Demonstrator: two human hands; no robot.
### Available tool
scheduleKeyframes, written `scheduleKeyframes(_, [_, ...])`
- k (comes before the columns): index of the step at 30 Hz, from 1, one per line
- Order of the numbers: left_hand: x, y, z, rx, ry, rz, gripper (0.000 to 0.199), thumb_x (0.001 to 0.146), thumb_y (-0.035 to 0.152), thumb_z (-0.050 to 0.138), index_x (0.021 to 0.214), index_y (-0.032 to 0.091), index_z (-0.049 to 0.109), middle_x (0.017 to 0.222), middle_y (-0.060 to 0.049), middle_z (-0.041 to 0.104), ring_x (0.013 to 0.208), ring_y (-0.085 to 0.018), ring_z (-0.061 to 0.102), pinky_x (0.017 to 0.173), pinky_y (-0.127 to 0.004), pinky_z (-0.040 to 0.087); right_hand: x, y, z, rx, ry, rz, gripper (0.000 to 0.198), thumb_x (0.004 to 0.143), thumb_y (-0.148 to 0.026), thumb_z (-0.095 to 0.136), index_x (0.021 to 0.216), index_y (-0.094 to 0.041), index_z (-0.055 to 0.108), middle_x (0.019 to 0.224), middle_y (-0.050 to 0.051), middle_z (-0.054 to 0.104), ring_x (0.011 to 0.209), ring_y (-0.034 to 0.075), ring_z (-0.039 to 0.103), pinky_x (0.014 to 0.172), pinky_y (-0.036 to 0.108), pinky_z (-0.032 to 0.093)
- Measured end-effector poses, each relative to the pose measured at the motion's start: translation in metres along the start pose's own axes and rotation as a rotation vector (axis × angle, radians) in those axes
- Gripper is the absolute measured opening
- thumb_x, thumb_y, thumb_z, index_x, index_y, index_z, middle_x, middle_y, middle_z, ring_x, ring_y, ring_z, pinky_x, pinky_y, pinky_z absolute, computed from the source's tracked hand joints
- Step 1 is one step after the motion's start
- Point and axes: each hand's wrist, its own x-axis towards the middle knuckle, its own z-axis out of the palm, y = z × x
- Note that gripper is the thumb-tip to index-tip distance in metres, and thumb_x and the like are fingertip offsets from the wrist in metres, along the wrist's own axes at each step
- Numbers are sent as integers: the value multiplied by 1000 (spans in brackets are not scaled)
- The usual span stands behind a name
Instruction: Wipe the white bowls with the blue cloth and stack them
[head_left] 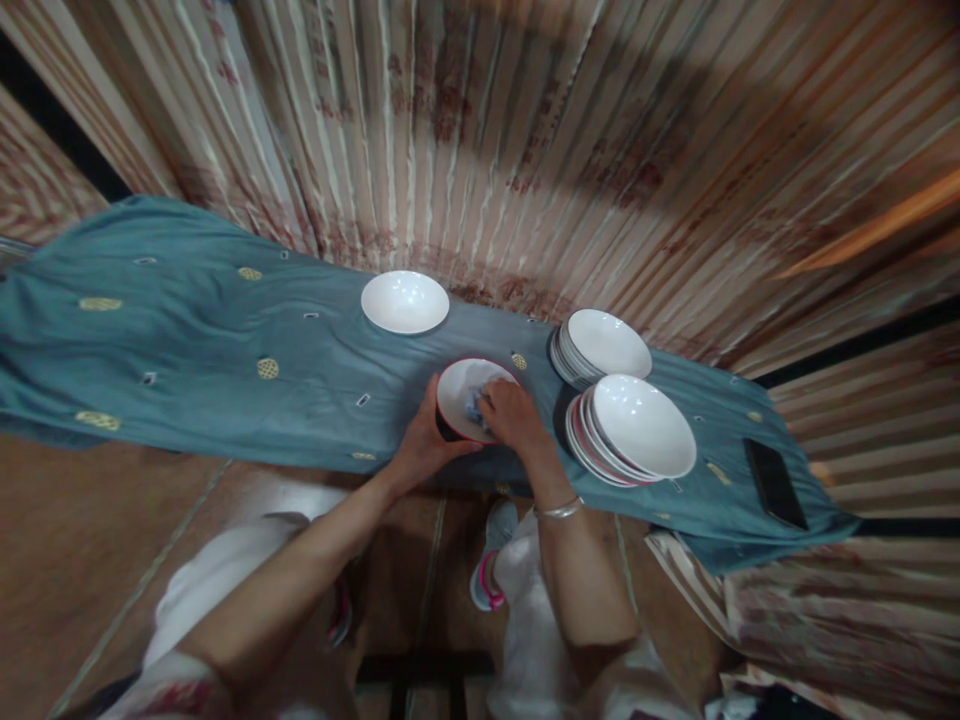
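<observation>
A white bowl with a red rim is tilted over the front part of the covered table. My left hand is closed on its left side, with the thumb along the near edge. Inside the bowl, my right hand presses a bluish-white cloth against the inner wall; the fingers partly hide the cloth. A silver bangle circles my right wrist.
Behind the held bowl stands a white bowl. To the right are two bowl stacks, a rear stack and a front stack. A black phone lies near the right end of the blue-green tablecloth. Curtains hang behind.
</observation>
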Motion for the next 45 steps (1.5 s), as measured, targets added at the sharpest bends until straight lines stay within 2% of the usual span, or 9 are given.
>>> scheduleKeyframes(7, [0,0,0,-5,12,6,123,60,43,88,157,17,16,161,-19,34,149,-30,33,122,-45,28,5,-5,0,224,-70,-91,24,92,-19,57,114,-15,66,126,12,65,116,21,59,104,33,43])
scheduleKeyframes(11, [0,2,0,-14,4,-14,125,59,42,88,157,15,16,160,-20,35,149,-31,33,121,-45,29,7,-9,-1,383,-119,-144,29,90,-20,60,118,-16,67,130,12,63,119,21,59,105,34,43])
scheduleKeyframes(17, [0,3,-1,-136,1,-53,128,55,40,90,158,19,16,159,-18,37,145,-33,39,120,-47,30,7,-8,-9,723,-274,-184,25,82,-25,65,104,-16,73,103,4,71,98,21,64,93,33,48])
scheduleKeyframes(22, [0,4,-2,-173,-15,-46,131,54,39,91,158,16,14,153,-19,45,140,-33,46,117,-48,35,0,-4,-20,879,-405,-113,19,73,-21,59,85,-17,73,77,-3,65,75,14,57,73,25,45])
scheduleKeyframes(27, [1,4,-2,-92,17,-11,127,53,38,91,156,17,21,156,-19,41,145,-35,39,120,-50,31,-8,-3,-33,957,-423,-56,14,69,-23,55,72,-16,67,67,-3,56,67,12,49,65,23,38])
scheduleKeyframes(32, [2,3,-2,-87,27,-1,127,52,41,91,155,16,21,155,-20,42,145,-36,39,120,-50,31,-19,1,-47,1068,-433,10,15,67,-25,55,72,-15,65,67,-4,54,64,11,45,61,23,35])
scheduleKeyframes(37, [5,0,-1,-91,32,17,122,54,42,89,154,17,24,158,-21,37,147,-36,36,120,-51,29,-37,4,-57,1011,-487,72,18,72,-29,54,74,-15,65,64,-5,48,61,10,39,58,23,30])
scheduleKeyframes(42, [7,3,-1,-111,43,48,120,53,43,90,151,17,28,153,-20,44,143,-36,41,119,-50,32,-49,9,-62,825,-536,41,24,78,-26,47,56,-21,40,57,-7,27,57,8,25,55,25,21])
scheduleKeyframes(45, [7,5,-1,-96,46,62,117,53,42,90,150,18,30,152,-18,47,143,-35,42,119,-49,32,-52,12,-59,663,-536,90,33,86,-28,47,55,-21,38,56,-7,27,56,9,26,55,26,20])
